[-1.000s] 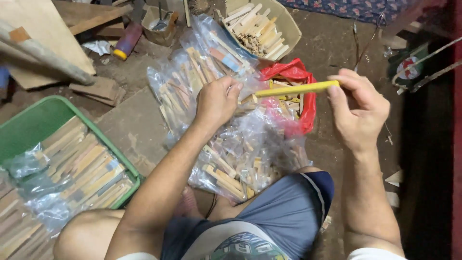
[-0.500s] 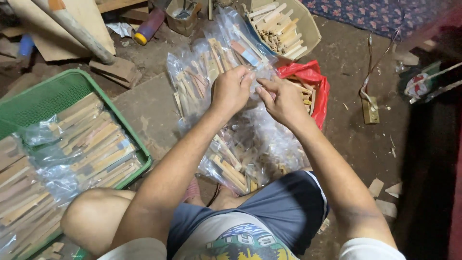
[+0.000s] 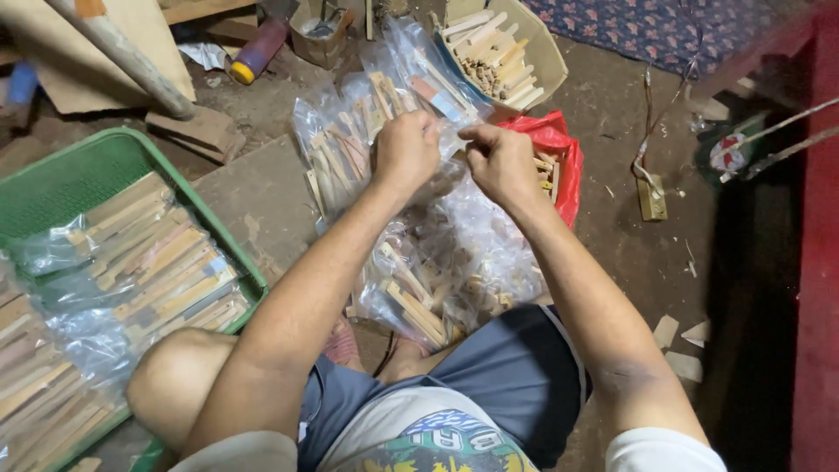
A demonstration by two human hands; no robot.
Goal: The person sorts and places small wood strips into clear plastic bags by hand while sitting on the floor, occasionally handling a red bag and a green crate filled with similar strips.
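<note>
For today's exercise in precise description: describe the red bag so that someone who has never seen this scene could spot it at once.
Start at the person's right hand, held beside the left hand over a heap of clear plastic packets of wooden pieces. Just past that right hand, on the dirt floor, lies the red bag, open, with short wooden pieces inside. It is the only red bag; its neighbours are clear.

At the left of the frame, a green plastic tray (image 3: 105,166) holds clear bags of flat wooden pieces (image 3: 131,271). At the upper middle, a beige tub (image 3: 549,54) is filled with short wooden sticks. A red plastic bag (image 3: 555,140) lies just below it. A wooden handle (image 3: 131,57) slants across the upper left, beside a board (image 3: 153,35).
</note>
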